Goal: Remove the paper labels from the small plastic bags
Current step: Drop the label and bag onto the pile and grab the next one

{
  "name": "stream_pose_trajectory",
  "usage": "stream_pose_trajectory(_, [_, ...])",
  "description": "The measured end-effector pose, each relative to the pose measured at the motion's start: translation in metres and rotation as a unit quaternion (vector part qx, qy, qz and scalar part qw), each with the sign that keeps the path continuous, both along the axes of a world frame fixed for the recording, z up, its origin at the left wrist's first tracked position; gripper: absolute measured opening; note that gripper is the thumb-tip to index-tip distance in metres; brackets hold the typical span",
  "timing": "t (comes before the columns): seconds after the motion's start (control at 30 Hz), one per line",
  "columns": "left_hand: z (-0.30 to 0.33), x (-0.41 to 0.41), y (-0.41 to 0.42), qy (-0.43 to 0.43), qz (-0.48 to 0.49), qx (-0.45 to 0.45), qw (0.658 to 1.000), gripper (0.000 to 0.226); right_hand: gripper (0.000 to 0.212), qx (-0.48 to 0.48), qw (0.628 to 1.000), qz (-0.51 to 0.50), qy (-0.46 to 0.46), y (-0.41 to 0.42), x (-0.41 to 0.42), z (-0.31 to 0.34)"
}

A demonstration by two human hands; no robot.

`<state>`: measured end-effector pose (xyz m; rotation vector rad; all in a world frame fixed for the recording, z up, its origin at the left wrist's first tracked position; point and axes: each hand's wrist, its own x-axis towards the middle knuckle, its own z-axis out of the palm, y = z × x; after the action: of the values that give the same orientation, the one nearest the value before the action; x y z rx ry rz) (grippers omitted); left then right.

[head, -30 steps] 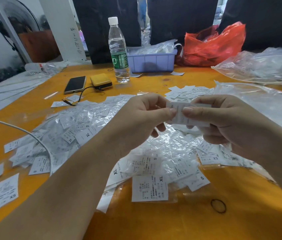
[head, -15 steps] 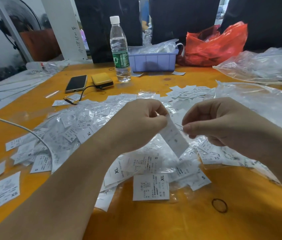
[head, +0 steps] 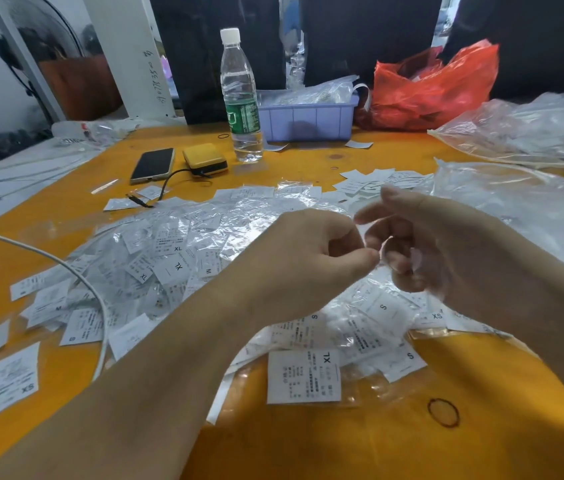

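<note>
two bare forearms, left hand (head: 303, 258) and right hand (head: 447, 251) (no sleeves visible).

Orange table (head: 308, 445): heap of small bagged labels (head: 183, 251) at centre, loose labels (head: 377, 180) behind it, water bottle (head: 240, 98), purple bin (head: 308, 117), phone (head: 152, 165), yellow power bank (head: 204, 159), white cable (head: 76, 278), rubber band (head: 443, 412), red bag (head: 436, 88).

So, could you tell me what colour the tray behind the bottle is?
Pale purple tray, clearest in the head view.
</note>
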<state>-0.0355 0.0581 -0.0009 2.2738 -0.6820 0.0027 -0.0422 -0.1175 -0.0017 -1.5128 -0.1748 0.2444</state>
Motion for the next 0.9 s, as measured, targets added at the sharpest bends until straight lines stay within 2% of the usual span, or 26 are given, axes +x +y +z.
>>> stream_pose_trajectory(0.1, [0.0,-0.003,-0.004,-0.003,-0.035,-0.017,0.999,0.017,0.077,0.069,0.996,0.046,0.036,0.002,-0.001,-0.001])
stream_pose_trajectory(0.2, [-0.002,-0.005,-0.006,-0.021,-0.039,0.003,0.999,0.021,0.078,0.127,0.984,0.108,0.061,0.004,-0.005,-0.003])
stream_pose_trajectory(0.33, [-0.002,-0.004,-0.005,-0.027,-0.027,0.017,0.999,0.016,0.079,0.192,0.968,0.118,0.108,0.005,-0.007,-0.003])
stream_pose_trajectory(0.57, [0.0,-0.008,-0.006,-0.032,-0.03,-0.005,0.999,0.02,0.07,0.185,0.971,0.122,0.085,0.008,-0.01,-0.003])
stream_pose_trajectory(0.7, [0.0,-0.007,-0.007,-0.028,-0.024,-0.004,0.999,0.006,0.084,0.159,0.978,0.118,0.065,0.008,-0.011,-0.004])
stream_pose_trajectory(0.77, [0.0,-0.007,-0.007,-0.026,-0.022,-0.015,0.999,0.008,0.084,0.151,0.98,0.113,0.059,0.008,-0.01,-0.004])
stream_pose_trajectory(0.83, [0.0,-0.005,-0.007,-0.018,-0.021,-0.039,0.999,0.013,0.077,0.154,0.98,0.117,0.053,0.007,-0.009,-0.004])
stream_pose_trajectory(0.9, [0.003,-0.003,-0.004,-0.004,-0.013,-0.084,0.996,0.009,0.059,0.13,0.984,0.112,0.044,0.007,-0.007,-0.003])
